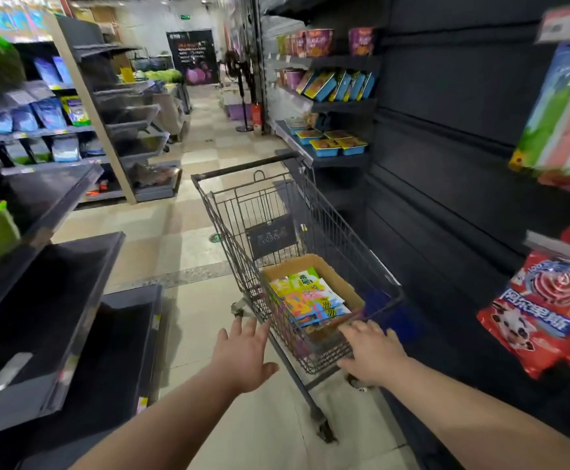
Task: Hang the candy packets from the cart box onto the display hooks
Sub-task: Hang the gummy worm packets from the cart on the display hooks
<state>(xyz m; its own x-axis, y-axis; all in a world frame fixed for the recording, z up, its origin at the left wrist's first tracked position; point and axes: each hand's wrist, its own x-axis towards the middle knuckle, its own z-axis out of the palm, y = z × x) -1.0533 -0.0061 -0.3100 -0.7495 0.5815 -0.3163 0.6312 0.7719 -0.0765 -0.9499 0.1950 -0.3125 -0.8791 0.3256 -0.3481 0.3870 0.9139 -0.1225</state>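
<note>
Where the aisle runs between dark shelving (446, 147), a wire cart (228, 232) stands right of centre. Its near end holds an open cardboard box (339, 278), and the candy packets (310, 296) lie flat inside. The right hand (371, 354) rests on the cart's near rim, fingers spread. The left hand (242, 354) hovers just beside the cart's near-left side, fingers apart, holding nothing.

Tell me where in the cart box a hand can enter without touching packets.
Bare cardboard shows at the right of the box, between the packets and its right wall; a hand may fit there. Left and near parts are crowded with packets; the right hand is at the near rim.
</note>
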